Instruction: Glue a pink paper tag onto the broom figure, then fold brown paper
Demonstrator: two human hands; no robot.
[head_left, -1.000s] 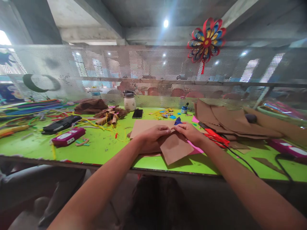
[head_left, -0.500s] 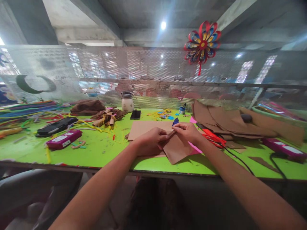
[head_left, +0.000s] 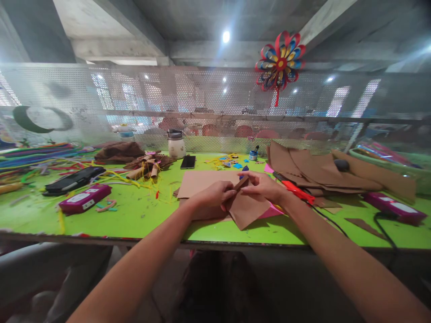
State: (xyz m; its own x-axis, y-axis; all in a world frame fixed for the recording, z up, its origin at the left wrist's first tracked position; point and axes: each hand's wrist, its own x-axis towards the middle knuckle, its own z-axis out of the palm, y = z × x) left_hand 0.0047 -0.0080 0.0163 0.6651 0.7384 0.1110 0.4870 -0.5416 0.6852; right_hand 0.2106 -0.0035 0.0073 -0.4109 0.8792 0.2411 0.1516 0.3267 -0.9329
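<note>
A small sheet of brown kraft paper [head_left: 247,211] lies on the green table [head_left: 141,211], near its front edge. My left hand [head_left: 215,195] grips its upper left part. Beside it, my right hand [head_left: 264,186] pinches the top corner, which is curled up off the table between the two hands. A larger brown sheet [head_left: 202,181] and a pink sheet [head_left: 272,211] lie under it.
Brown paper pieces [head_left: 313,168] are stacked at the right, with a red tool [head_left: 298,190] and a black cable [head_left: 332,220]. Purple boxes [head_left: 84,198] [head_left: 393,207], a phone [head_left: 187,162], a white jar [head_left: 176,146], paper rolls [head_left: 148,167] and coloured sticks [head_left: 40,152] lie around. A mesh screen [head_left: 215,103] backs the table.
Both hands have lifted and curled the sheet's top corner, which lay flat before. The view has drifted slightly right.
</note>
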